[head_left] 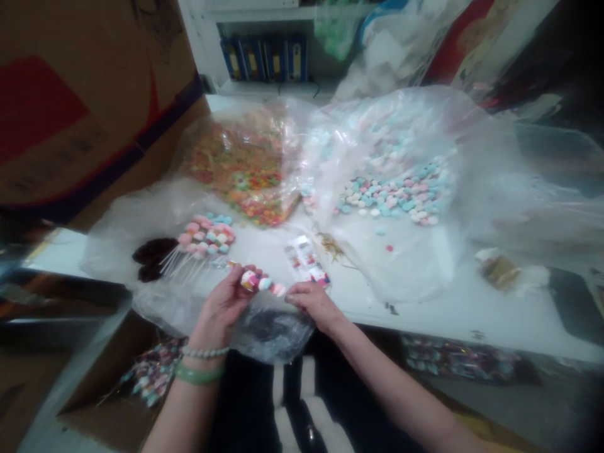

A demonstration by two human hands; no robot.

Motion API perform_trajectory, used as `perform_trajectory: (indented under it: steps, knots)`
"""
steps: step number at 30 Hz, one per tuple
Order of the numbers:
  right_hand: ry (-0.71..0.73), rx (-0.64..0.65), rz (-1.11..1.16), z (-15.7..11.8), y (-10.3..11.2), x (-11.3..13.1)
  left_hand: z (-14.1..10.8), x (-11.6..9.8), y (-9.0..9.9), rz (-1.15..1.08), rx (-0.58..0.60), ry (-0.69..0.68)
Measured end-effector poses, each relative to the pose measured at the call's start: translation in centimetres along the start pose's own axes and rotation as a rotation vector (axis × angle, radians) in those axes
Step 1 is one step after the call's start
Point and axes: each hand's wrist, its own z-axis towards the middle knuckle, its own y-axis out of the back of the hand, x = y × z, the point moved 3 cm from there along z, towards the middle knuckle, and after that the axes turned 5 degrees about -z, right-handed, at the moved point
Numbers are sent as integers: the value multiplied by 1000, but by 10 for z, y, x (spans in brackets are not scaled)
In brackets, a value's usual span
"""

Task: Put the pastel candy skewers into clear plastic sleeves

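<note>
A short candy skewer [265, 284] with pink, white and pale blue pieces spans the gap between my hands above the table's front edge. My left hand [226, 299] is closed around its left end, where a colourful printed piece shows. At the other end, the fingertips of my right hand [314, 303] are pinched together beside the last pink piece; exactly what they grip is blurred. Just beyond my right hand lies a sheet of printed stickers [298, 257]. Several finished-looking candy skewers [206, 237] with white sticks rest to the left, next to a dark brown object [153, 258].
Behind are clear bags of orange gummy candies [236, 170] and pastel candies [396, 192]. Gold twist ties [331, 245] lie mid-table. A large cardboard box [94, 107] stands at left. Below the table, an open carton [108, 384] holds wrapped skewers [153, 371].
</note>
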Motion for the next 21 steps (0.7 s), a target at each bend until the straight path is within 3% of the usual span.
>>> perform_trajectory:
  steps: [3,6,12,14,17,21]
  knots:
    - [13,-9,-34,1,-1,0,0,5,0,38,20,-37]
    - [116,-68,-201,1,-3,-2,-2,13,-3,63,64,-109]
    - [682,-317,-991,-15,-13,-9,4,23,-5,36,44,-139]
    - [792,-346,-1148,-19,-17,-13,5,24,-6,44,43,-150]
    - [768,-339,-1140,-17,-18,-16,1,23,-8,93,74,-180]
    - [464,-200,-666,-6,-11,-11,-2,21,-8,168,94,-166]
